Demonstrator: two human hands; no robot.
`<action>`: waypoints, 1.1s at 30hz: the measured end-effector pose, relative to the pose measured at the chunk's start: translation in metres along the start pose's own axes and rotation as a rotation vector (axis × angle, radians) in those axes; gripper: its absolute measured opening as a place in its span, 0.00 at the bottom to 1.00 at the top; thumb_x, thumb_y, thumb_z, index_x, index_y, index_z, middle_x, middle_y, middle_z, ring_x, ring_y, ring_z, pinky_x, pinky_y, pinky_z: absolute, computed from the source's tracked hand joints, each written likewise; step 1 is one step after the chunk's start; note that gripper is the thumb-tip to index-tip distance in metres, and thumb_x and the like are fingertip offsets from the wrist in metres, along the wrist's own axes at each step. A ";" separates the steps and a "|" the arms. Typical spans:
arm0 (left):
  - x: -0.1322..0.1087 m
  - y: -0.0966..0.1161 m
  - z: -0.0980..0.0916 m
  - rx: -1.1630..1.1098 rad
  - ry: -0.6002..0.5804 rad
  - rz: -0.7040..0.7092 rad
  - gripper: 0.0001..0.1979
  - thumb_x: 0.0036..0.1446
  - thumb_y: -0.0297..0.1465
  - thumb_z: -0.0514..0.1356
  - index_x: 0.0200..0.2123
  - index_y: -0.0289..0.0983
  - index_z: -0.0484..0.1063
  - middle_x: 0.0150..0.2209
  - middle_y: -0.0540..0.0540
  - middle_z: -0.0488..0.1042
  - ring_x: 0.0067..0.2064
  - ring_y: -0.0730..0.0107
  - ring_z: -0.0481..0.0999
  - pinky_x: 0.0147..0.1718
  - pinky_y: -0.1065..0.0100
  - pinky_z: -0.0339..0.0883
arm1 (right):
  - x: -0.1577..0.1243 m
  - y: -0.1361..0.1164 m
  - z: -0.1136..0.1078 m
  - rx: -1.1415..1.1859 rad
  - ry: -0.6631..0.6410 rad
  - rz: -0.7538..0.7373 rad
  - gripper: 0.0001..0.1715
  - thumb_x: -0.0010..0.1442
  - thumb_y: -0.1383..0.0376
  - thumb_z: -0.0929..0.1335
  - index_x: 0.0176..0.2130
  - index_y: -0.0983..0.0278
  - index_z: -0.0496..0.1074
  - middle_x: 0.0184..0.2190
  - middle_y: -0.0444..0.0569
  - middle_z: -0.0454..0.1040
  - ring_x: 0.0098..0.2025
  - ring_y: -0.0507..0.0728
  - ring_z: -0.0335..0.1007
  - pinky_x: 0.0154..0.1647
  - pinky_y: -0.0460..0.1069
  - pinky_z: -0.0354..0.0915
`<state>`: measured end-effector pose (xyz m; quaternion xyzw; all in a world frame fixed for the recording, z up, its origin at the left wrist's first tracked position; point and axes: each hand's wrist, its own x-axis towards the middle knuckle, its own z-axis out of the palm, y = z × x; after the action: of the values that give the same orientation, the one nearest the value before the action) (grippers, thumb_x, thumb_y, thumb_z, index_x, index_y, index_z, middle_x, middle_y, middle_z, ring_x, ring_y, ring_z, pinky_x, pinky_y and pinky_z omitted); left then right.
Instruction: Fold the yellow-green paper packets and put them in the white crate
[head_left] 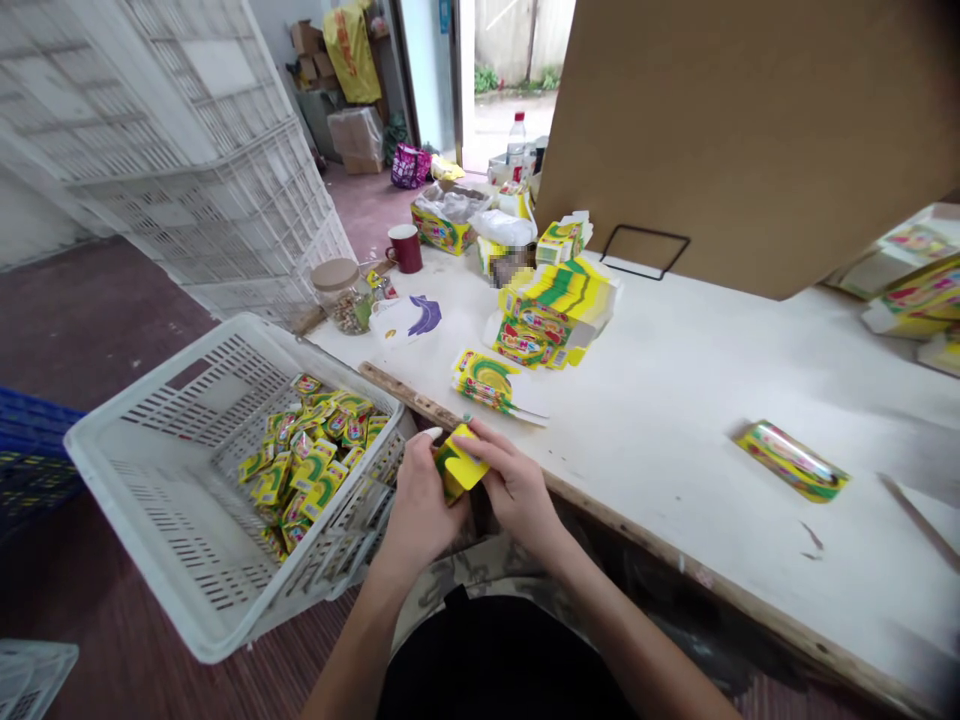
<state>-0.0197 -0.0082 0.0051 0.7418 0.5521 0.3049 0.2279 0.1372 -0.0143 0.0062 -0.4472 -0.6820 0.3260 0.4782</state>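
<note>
Between my two hands, just off the table's front edge, is a small yellow-and-green crayon box (463, 462) with a yellow end flap standing out. My left hand (422, 500) wraps around its left side. My right hand (517, 490) grips the right side near the flap, fingers closed. What is inside the box is hidden. Beyond my hands a flattened box carton (491, 383) lies on the table, and behind it leans a stack of folded cartons (555, 310). To my left, a white plastic crate (161, 460) holds many small yellow boxes (319, 465).
A shiny wrapped bundle (793, 460) lies on the white table (660, 390) at right. A large brown cardboard sheet (735, 130) stands at the back. A lidded jar (342, 297) and red mug (406, 248) stand at far left, near stacked white crates (195, 170).
</note>
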 end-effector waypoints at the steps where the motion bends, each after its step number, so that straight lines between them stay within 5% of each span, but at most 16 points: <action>1: -0.001 0.000 -0.003 0.018 -0.005 -0.042 0.31 0.47 0.29 0.62 0.54 0.36 0.54 0.50 0.36 0.66 0.54 0.50 0.69 0.52 0.49 0.65 | 0.000 0.003 -0.002 -0.024 -0.009 -0.015 0.25 0.62 0.73 0.60 0.55 0.61 0.71 0.62 0.57 0.64 0.63 0.58 0.62 0.62 0.54 0.61; 5: -0.001 0.000 -0.022 0.025 -0.099 -0.107 0.27 0.47 0.34 0.64 0.50 0.37 0.62 0.45 0.40 0.72 0.47 0.54 0.74 0.48 0.53 0.68 | 0.002 0.011 -0.018 -0.104 -0.190 -0.105 0.20 0.63 0.69 0.64 0.53 0.59 0.73 0.65 0.58 0.59 0.64 0.62 0.60 0.59 0.57 0.63; 10: 0.007 0.002 -0.034 0.112 -0.131 0.023 0.27 0.45 0.35 0.66 0.49 0.37 0.63 0.45 0.41 0.74 0.47 0.55 0.74 0.47 0.56 0.69 | 0.012 0.003 -0.037 -0.117 -0.325 -0.081 0.18 0.56 0.70 0.70 0.47 0.59 0.77 0.61 0.58 0.65 0.59 0.64 0.66 0.57 0.59 0.64; 13: 0.008 0.008 -0.029 0.148 -0.077 0.054 0.26 0.47 0.35 0.64 0.50 0.36 0.63 0.45 0.40 0.74 0.48 0.53 0.74 0.47 0.54 0.69 | 0.015 -0.003 -0.035 -0.069 -0.195 0.008 0.15 0.53 0.71 0.72 0.41 0.60 0.78 0.58 0.57 0.67 0.58 0.64 0.67 0.58 0.59 0.63; 18: 0.000 0.013 -0.014 0.067 -0.008 -0.043 0.29 0.47 0.38 0.65 0.52 0.36 0.61 0.45 0.39 0.74 0.47 0.54 0.75 0.46 0.55 0.70 | 0.012 -0.008 -0.019 0.124 -0.108 0.046 0.23 0.57 0.66 0.69 0.53 0.61 0.69 0.58 0.56 0.68 0.64 0.62 0.59 0.60 0.57 0.61; 22: 0.003 -0.003 -0.021 0.073 0.023 -0.156 0.26 0.48 0.38 0.65 0.50 0.37 0.63 0.43 0.41 0.73 0.45 0.54 0.75 0.45 0.54 0.70 | 0.022 -0.001 -0.011 -0.016 -0.055 0.051 0.31 0.59 0.66 0.68 0.60 0.62 0.60 0.57 0.57 0.67 0.61 0.61 0.62 0.59 0.56 0.62; 24: 0.008 -0.020 -0.039 0.157 0.192 -0.237 0.29 0.46 0.41 0.66 0.50 0.35 0.63 0.44 0.39 0.72 0.47 0.50 0.73 0.48 0.49 0.68 | 0.036 0.013 -0.015 -0.205 0.054 0.087 0.36 0.56 0.61 0.71 0.61 0.65 0.60 0.56 0.61 0.66 0.58 0.65 0.63 0.57 0.58 0.63; 26: 0.013 -0.039 -0.058 0.314 0.457 -0.307 0.47 0.37 0.46 0.70 0.56 0.32 0.57 0.53 0.32 0.66 0.57 0.38 0.64 0.56 0.39 0.58 | 0.052 0.031 -0.023 -0.464 0.259 0.234 0.26 0.58 0.61 0.70 0.54 0.68 0.67 0.49 0.63 0.67 0.53 0.67 0.64 0.55 0.62 0.63; 27: 0.014 -0.047 -0.066 0.329 0.489 -0.335 0.50 0.37 0.48 0.70 0.58 0.30 0.55 0.55 0.30 0.63 0.59 0.36 0.61 0.57 0.38 0.55 | 0.060 0.040 -0.026 -0.565 0.284 0.302 0.22 0.57 0.63 0.70 0.51 0.67 0.69 0.47 0.63 0.67 0.51 0.68 0.65 0.53 0.63 0.63; 30: 0.010 -0.062 -0.069 0.178 0.418 -0.352 0.43 0.42 0.49 0.67 0.56 0.32 0.59 0.53 0.31 0.65 0.57 0.40 0.65 0.56 0.39 0.58 | 0.073 0.060 -0.031 -0.626 0.283 0.367 0.11 0.53 0.69 0.71 0.39 0.68 0.72 0.40 0.62 0.70 0.46 0.68 0.66 0.48 0.63 0.63; 33: 0.002 -0.059 -0.043 -0.110 0.279 -0.352 0.34 0.46 0.47 0.66 0.52 0.37 0.62 0.52 0.36 0.68 0.55 0.46 0.68 0.54 0.44 0.62 | 0.072 0.061 -0.030 -0.606 0.278 0.351 0.10 0.52 0.72 0.70 0.38 0.67 0.69 0.39 0.60 0.70 0.44 0.66 0.66 0.46 0.60 0.63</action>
<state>-0.0900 0.0109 -0.0035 0.5711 0.6816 0.3899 0.2392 0.1733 0.0762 -0.0110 -0.7184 -0.5891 0.1228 0.3490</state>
